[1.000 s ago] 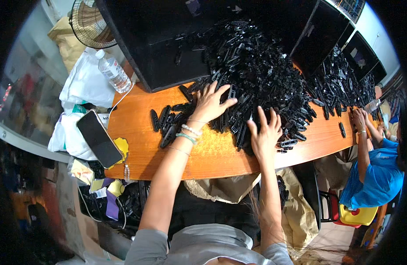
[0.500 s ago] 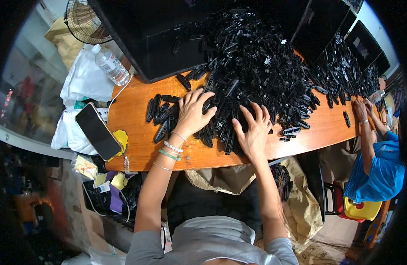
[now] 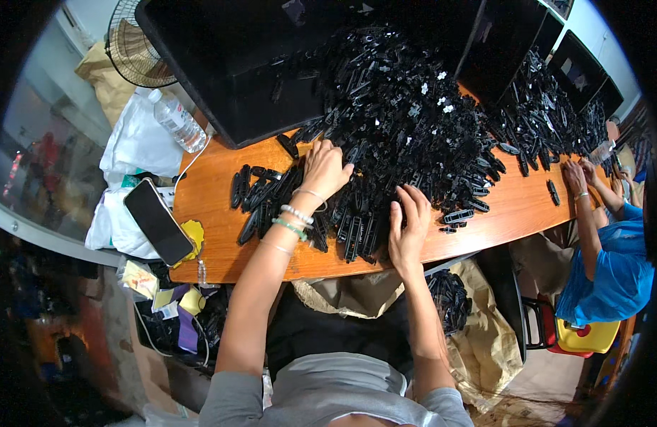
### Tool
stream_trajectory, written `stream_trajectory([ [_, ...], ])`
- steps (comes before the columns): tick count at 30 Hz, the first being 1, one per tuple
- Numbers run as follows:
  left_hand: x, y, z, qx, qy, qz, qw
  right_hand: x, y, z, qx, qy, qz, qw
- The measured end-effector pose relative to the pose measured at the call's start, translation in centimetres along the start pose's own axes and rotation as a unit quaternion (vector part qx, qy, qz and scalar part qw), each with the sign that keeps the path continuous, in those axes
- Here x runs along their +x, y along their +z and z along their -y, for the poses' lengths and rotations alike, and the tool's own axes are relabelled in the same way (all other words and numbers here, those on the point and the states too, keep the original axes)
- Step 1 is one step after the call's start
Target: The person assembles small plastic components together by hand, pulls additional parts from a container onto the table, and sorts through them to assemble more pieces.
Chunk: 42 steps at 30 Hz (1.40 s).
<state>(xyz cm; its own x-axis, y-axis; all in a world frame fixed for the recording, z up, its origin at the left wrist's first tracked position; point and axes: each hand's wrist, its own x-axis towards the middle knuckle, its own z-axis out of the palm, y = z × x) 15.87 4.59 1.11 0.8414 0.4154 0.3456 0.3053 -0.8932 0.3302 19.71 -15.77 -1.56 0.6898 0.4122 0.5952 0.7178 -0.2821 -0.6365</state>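
Observation:
A large heap of small, long black plastic parts (image 3: 407,121) covers the back and middle of the wooden table. At the heap's near left edge is my left hand (image 3: 324,171), bracelets on its wrist. Its fingers curl down together among the parts, and the fingertips and anything under them are hidden. My right hand (image 3: 412,226) rests at the front of the heap, thumb apart from its extended fingers, nothing visibly gripped. Between the hands several black parts (image 3: 353,238) lie side by side near the table edge. Another small group of black parts (image 3: 253,192) lies left of my left hand.
A big black bin (image 3: 236,78) lies tipped behind the heap. On the left are a water bottle (image 3: 177,121), a phone (image 3: 157,220) and white bags (image 3: 132,142). A brown paper sack (image 3: 478,334) stands below the table. At right, a person in blue (image 3: 602,263) handles similar parts.
My left hand has moved right and its spread fingers have curled in. My right hand has shifted slightly down, its fingers closer together. Parts between the hands have come nearer the table edge.

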Motion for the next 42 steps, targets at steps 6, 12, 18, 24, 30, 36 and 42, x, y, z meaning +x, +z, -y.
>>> stream_trajectory([
  [6,0.1,0.5,0.6,-0.151,-0.076,-0.102,0.98,0.8,-0.2,-1.6,-0.018,-0.016,-0.025,0.999],
  [12,-4.2,-3.0,-1.0,-0.376,-0.114,-0.172,0.903,5.8,1.1,-1.7,-0.09,-0.075,0.009,0.993],
  [18,-10.2,-4.0,-2.2,-0.409,-0.146,-0.185,0.881,7.1,1.5,-2.1,-0.125,-0.031,0.116,0.985],
  [24,-13.3,-5.7,-3.7,-0.544,-0.221,-0.093,0.804,4.6,-0.4,0.6,0.123,0.049,0.002,0.991],
  [30,-15.0,-5.9,-4.4,-0.574,-0.195,0.0,0.795,0.0,-2.6,7.3,0.362,0.07,0.175,0.913],
  [36,-16.0,-7.5,-4.8,-0.631,-0.225,0.046,0.741,-1.6,-2.3,8.3,0.276,0.05,0.156,0.947],
  [42,-17.2,-7.5,-4.2,-0.633,-0.201,0.047,0.746,-2.3,-3.0,8.6,0.228,-0.059,0.168,0.957],
])
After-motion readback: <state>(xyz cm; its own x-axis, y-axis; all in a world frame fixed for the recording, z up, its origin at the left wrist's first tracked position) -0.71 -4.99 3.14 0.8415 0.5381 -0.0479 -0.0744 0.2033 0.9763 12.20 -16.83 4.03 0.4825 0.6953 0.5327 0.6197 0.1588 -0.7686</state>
